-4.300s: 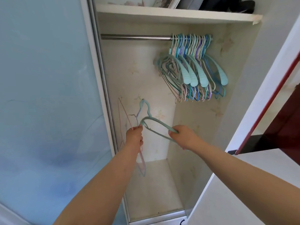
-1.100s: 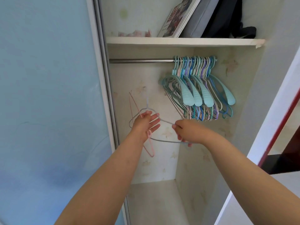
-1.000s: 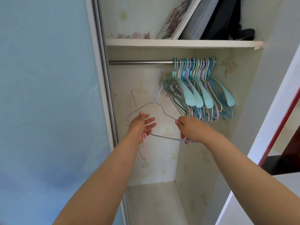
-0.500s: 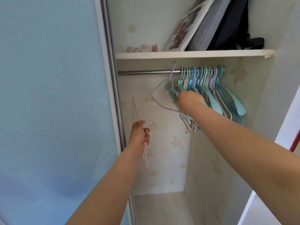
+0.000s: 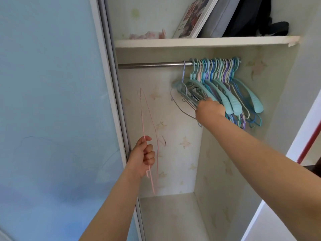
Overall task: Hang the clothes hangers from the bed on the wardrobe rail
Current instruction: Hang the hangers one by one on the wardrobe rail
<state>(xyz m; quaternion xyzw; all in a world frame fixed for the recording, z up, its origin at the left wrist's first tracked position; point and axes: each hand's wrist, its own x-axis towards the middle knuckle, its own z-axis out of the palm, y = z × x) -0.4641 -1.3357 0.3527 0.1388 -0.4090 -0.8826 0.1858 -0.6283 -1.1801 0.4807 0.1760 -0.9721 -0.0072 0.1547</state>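
Inside the open wardrobe now. Left hand (image 5: 142, 156) low by the door frame, fingers (image 5: 149, 153) clenched round a thin pink wire hanger (image 5: 147, 129), held upright with its hook pointing down toward the back wall. Right hand (image 5: 210, 109) up at the hung bunch, pressed against a pale lilac wire hanger (image 5: 182, 108) whose hook already sits over the rail (image 5: 152, 64), just left of the rest; seen only from the back, so cannot tell whether those fingers grip it or lie loose. Crowded along the right end of the rail: teal, blue, lilac and cream hangers (image 5: 231, 94). Above, a shelf (image 5: 199, 42) with a leaning book (image 5: 192, 16) and a dark bag (image 5: 251, 16). To the left, a pale blue sliding door (image 5: 52, 101).
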